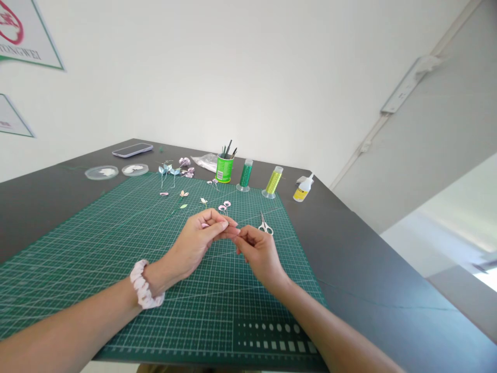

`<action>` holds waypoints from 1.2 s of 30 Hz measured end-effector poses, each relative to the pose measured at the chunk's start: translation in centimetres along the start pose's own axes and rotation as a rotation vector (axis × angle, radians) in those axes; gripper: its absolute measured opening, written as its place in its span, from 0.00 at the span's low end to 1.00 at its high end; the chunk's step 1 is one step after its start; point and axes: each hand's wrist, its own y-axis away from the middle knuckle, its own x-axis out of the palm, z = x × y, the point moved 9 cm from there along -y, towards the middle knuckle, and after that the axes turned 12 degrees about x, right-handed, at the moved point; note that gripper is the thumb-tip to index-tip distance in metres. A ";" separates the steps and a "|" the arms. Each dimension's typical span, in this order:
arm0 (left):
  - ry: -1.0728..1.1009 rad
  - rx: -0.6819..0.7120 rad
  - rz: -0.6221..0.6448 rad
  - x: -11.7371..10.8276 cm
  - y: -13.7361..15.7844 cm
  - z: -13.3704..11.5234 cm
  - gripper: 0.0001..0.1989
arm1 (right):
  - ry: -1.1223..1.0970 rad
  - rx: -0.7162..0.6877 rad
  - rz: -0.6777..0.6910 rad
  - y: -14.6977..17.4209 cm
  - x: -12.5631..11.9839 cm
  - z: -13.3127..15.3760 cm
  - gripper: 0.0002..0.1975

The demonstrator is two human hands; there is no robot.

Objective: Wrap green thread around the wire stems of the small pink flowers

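Over the green cutting mat [163, 269], my two hands meet at the fingertips. My left hand [198, 238], a white scrunchie [145, 285] on its wrist, is closed in a pinch, and a small pink piece [204, 225] shows between its fingers. My right hand [260, 253] pinches right beside the left fingertips; whatever is in it is too small or hidden. Small white-handled scissors [265, 226] lie just beyond the right hand. Pink wire-stemmed flowers [224, 206], a white flower [204, 201], a peach flower [184, 194] and a green leaf [183, 206] lie past the left hand.
Blue flowers [167, 170] and purple flowers [187, 168] lie near two shallow dishes [101, 173] and a phone [132, 150]. Behind the mat stand a green can of tools [224, 169], a green thread spool [245, 175], a yellow-green spool [273, 182] and a glue bottle [303, 189].
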 end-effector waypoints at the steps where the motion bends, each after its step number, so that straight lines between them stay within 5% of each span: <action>1: 0.005 0.002 -0.001 0.0 0.0 0.0 0.04 | -0.012 0.015 0.007 0.0 0.0 -0.1 0.12; 5: 0.001 0.009 0.016 0.2 0.0 -0.2 0.05 | -0.113 0.078 0.041 -0.1 -0.3 -0.1 0.04; 11: -0.037 0.011 0.029 0.2 0.0 -0.1 0.08 | -0.400 0.106 0.143 0.2 -0.1 0.4 0.14; 22: -0.253 0.075 0.080 0.5 0.1 0.0 0.08 | -0.452 0.193 0.240 0.4 1.4 0.0 0.10; 36: -0.366 0.121 0.133 0.8 0.0 -0.5 0.09 | -0.492 0.274 0.169 0.0 1.0 -0.9 0.12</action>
